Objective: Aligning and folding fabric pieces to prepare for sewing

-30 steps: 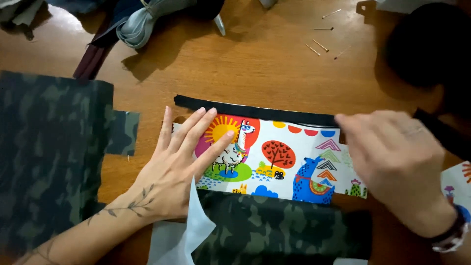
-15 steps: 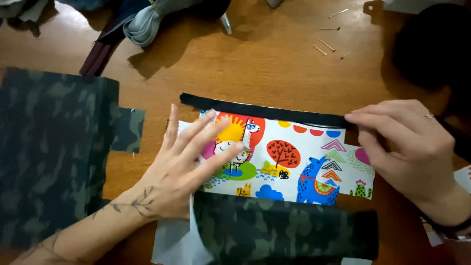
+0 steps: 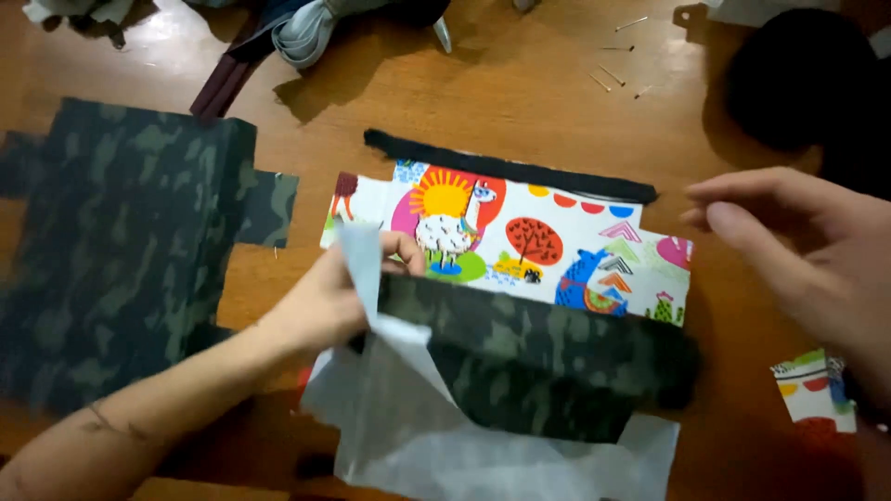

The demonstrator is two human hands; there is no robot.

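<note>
My left hand (image 3: 336, 299) pinches the upper left corner of a dark camouflage fabric piece (image 3: 543, 357) with white backing (image 3: 408, 436) and lifts it over the lower edge of a colourful printed fabric panel (image 3: 538, 241) with a sun, a llama and a tree. A black strip (image 3: 510, 167) lies along the panel's far edge. My right hand (image 3: 807, 250) hovers at the right of the panel, fingers apart, holding nothing.
A large camouflage fabric piece (image 3: 121, 250) lies flat at the left. Grey webbing (image 3: 311, 32) and dark fabric sit at the far edge of the wooden table (image 3: 520, 93). Several pins (image 3: 617, 74) lie near the far right. A small printed scrap (image 3: 817, 390) rests at the right.
My left hand left the printed panel and took hold of the camouflage piece's corner, lifting it onto the panel. My right hand lifted off the panel's right edge and moved right.
</note>
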